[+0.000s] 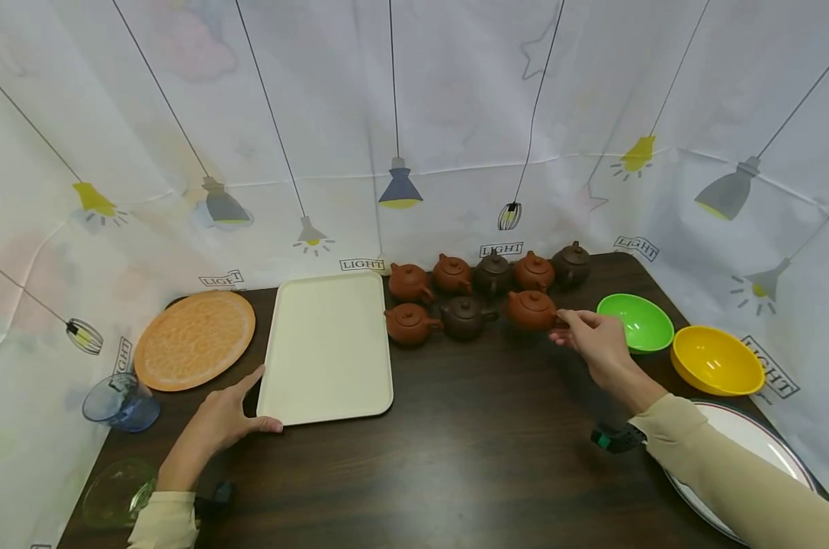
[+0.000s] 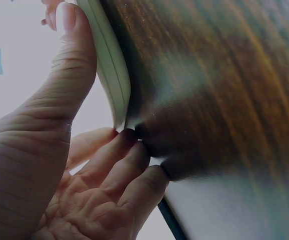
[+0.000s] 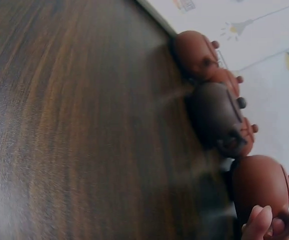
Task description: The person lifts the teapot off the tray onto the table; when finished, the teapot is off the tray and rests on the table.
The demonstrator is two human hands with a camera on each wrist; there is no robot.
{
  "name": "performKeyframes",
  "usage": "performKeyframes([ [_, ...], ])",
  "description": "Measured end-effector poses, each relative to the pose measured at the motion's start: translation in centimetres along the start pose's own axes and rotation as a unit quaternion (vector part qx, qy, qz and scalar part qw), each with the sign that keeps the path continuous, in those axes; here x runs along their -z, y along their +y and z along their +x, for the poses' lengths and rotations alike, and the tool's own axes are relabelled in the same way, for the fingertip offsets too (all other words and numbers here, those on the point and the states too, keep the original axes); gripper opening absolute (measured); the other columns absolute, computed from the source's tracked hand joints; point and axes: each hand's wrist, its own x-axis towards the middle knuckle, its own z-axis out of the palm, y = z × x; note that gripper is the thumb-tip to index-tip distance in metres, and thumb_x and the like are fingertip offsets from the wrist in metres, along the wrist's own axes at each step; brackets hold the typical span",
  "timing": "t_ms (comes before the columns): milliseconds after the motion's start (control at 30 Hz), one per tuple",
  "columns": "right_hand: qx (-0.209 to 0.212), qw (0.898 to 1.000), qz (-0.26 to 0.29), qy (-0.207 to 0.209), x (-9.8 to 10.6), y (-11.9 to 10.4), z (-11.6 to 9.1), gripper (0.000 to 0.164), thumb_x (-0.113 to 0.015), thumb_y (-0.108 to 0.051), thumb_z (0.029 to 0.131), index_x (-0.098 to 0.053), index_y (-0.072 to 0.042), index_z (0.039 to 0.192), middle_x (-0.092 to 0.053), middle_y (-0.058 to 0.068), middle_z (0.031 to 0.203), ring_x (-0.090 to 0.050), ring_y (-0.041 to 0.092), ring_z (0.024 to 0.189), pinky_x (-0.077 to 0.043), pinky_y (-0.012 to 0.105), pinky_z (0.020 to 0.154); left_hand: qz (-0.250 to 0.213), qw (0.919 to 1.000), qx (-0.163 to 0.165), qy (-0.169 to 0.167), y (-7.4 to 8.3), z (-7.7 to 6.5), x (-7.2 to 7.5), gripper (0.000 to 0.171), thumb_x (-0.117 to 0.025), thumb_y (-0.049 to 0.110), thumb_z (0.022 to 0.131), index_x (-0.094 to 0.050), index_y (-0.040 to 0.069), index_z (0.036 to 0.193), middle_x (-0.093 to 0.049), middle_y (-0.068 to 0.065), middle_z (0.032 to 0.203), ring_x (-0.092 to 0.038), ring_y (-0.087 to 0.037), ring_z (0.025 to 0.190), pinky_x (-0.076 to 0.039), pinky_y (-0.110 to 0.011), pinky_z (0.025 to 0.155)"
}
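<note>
My right hand (image 1: 599, 347) pinches the handle of a reddish-brown teapot (image 1: 531, 311), at the right end of the front row; whether its base touches the table cannot be told. In the right wrist view, fingertips (image 3: 258, 223) close round the handle of that teapot (image 3: 259, 185). Left of it stand a dark brown teapot (image 1: 464, 318) and another reddish-brown one (image 1: 409, 324). My left hand (image 1: 218, 415) is spread at the near-left corner of a cream tray (image 1: 325, 347), thumb and fingers touching its edges. The left wrist view shows the tray's rim (image 2: 112, 70) beside the thumb.
Behind the front row, several more teapots (image 1: 493, 273) line the curtain. A green bowl (image 1: 637, 322), a yellow bowl (image 1: 716, 360) and a white plate (image 1: 750, 442) lie at right. At left are a round tan board (image 1: 194, 339), a blue glass (image 1: 122, 404) and a greenish glass dish (image 1: 115, 492).
</note>
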Motion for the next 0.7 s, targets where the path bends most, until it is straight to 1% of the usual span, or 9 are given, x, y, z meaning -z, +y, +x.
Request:
performKeyframes([
  [167,-0.021,0.999,0.028,-0.008,-0.9,0.9,0.5,0.054,-0.054,-0.031,0.112,-0.054,0.010,0.149,-0.077,-0.012,0.085,-0.076,0.001,0.076,-0.064,0.020,0.078,-0.004,1.0000,0.005,-0.004,0.1,-0.2,-0.1,0.124,-0.089,0.062,0.078,-0.029,0.002,0.168,-0.053,-0.042,0.150,-0.058,-0.063,0.129,-0.056,-0.067,0.099],
  [267,-0.016,0.999,0.035,-0.020,-1.5,1.3,0.8,0.053,-0.054,-0.027,0.113,-0.053,0.012,0.148,-0.077,-0.010,0.088,-0.076,0.002,0.076,-0.065,0.022,0.077,-0.004,0.9999,0.008,-0.007,0.1,-0.4,-0.1,0.124,-0.088,0.062,0.078,-0.028,0.002,0.169,-0.052,-0.043,0.151,-0.057,-0.063,0.131,-0.055,-0.067,0.100],
  [400,0.025,0.999,-0.030,-0.012,-2.7,1.8,1.0,0.049,-0.055,-0.029,0.112,-0.058,0.011,0.140,-0.081,0.009,0.096,-0.079,0.008,0.074,-0.066,0.026,0.073,-0.003,1.0000,0.004,-0.008,-0.5,-1.0,-0.1,0.123,-0.087,0.061,0.081,-0.027,0.000,0.169,-0.051,-0.043,0.151,-0.056,-0.063,0.133,-0.054,-0.068,0.101],
  [467,0.061,0.992,-0.109,0.004,-3.0,1.9,0.8,0.053,-0.056,-0.035,0.111,-0.055,0.008,0.142,-0.081,0.020,0.098,-0.080,0.016,0.071,-0.066,0.030,0.069,-0.006,0.9999,-0.012,-0.004,-0.8,-1.2,-0.1,0.121,-0.086,0.059,0.083,-0.026,-0.002,0.168,-0.047,-0.042,0.155,-0.056,-0.062,0.134,-0.054,-0.068,0.101],
  [500,0.080,0.983,-0.162,0.018,-3.0,1.9,0.4,0.057,-0.055,-0.040,0.111,-0.052,0.006,0.145,-0.080,0.023,0.101,-0.079,0.019,0.071,-0.065,0.034,0.066,-0.010,0.9997,-0.024,0.003,-0.7,-1.3,-0.2,0.118,-0.086,0.058,0.085,-0.027,-0.003,0.168,-0.043,-0.041,0.158,-0.055,-0.062,0.135,-0.054,-0.068,0.102],
  [533,0.105,0.969,-0.220,0.034,-3.0,1.9,-0.1,0.061,-0.056,-0.043,0.110,-0.049,0.004,0.148,-0.077,0.026,0.106,-0.078,0.025,0.070,-0.063,0.038,0.062,-0.015,0.9992,-0.036,0.011,-0.5,-1.3,-0.3,0.115,-0.084,0.057,0.087,-0.028,-0.003,0.167,-0.039,-0.041,0.162,-0.054,-0.062,0.137,-0.053,-0.068,0.104],
  [567,0.136,0.950,-0.277,0.051,-3.0,1.8,-0.7,0.064,-0.057,-0.046,0.109,-0.047,0.002,0.150,-0.075,0.027,0.108,-0.075,0.030,0.071,-0.061,0.042,0.059,-0.020,0.9980,-0.054,0.025,-0.2,-1.4,-0.5,0.111,-0.084,0.054,0.088,-0.030,-0.004,0.166,-0.036,-0.040,0.164,-0.053,-0.061,0.139,-0.053,-0.068,0.105],
  [633,0.207,0.898,-0.378,0.085,-3.1,1.5,-2.3,0.067,-0.061,-0.049,0.106,-0.050,-0.002,0.152,-0.069,0.028,0.115,-0.071,0.038,0.080,-0.057,0.049,0.056,-0.021,0.9923,-0.102,0.068,0.9,-1.4,-0.8,0.102,-0.084,0.048,0.090,-0.037,-0.005,0.164,-0.032,-0.037,0.168,-0.054,-0.059,0.139,-0.051,-0.070,0.107],
  [700,0.275,0.856,-0.428,0.091,-3.6,0.7,-4.1,0.064,-0.068,-0.047,0.103,-0.056,-0.005,0.151,-0.062,0.027,0.127,-0.066,0.043,0.099,-0.058,0.059,0.067,0.006,0.9814,-0.150,0.120,2.6,-1.3,-0.8,0.096,-0.083,0.047,0.091,-0.041,-0.001,0.163,-0.035,-0.031,0.169,-0.054,-0.053,0.143,-0.045,-0.073,0.112],
])
